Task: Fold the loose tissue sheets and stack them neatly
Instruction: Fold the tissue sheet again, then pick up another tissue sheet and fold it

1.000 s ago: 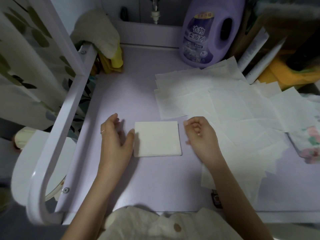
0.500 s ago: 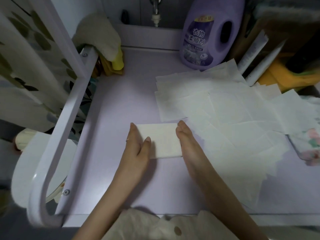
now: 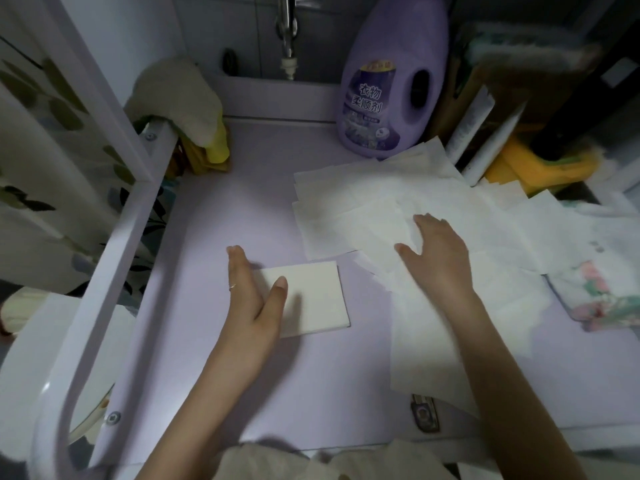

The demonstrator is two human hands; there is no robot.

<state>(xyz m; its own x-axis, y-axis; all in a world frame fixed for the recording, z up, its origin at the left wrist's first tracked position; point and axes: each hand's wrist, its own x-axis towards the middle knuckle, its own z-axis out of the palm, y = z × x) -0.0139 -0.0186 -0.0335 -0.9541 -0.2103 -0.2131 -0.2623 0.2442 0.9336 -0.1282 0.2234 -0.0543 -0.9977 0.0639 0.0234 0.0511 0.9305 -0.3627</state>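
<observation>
Head view: a tall lilac plastic bottle (image 3: pixel 391 98) with a moulded handle hole and a printed label stands upright at the back of the pale lilac bench (image 3: pixel 214 368). Its walls are opaque, so its contents cannot be told. At the right edge lies a soft floral-printed pack (image 3: pixel 595 296); whether anything is in it cannot be told either.

A cream-white square of folded tissue (image 3: pixel 311 299) lies flat near the middle of the bench. The left hand (image 3: pixel 254 299) rests on its left part, fingers straight and flat, the thumb lying on top of the square, with nothing gripped. A thin ring shows on one finger. The right hand (image 3: pixel 436 251) lies palm down with its fingers spread on the loose white tissue sheets (image 3: pixel 346 209), also gripping nothing.

The loose sheets overlap untidily over the right half of the bench. They reach from the foot of the bottle at the back almost to the front edge, and rightward to the floral pack. The nearest sheet's edge lies just beside the folded square's far right corner; whether they touch cannot be told.

Bare bench runs left of the folded square to the white metal rail (image 3: pixel 114 271), behind it to the back ledge, and in front of it toward the person. A beige cloth (image 3: pixel 176 98) hangs over the rail's back corner.
</observation>
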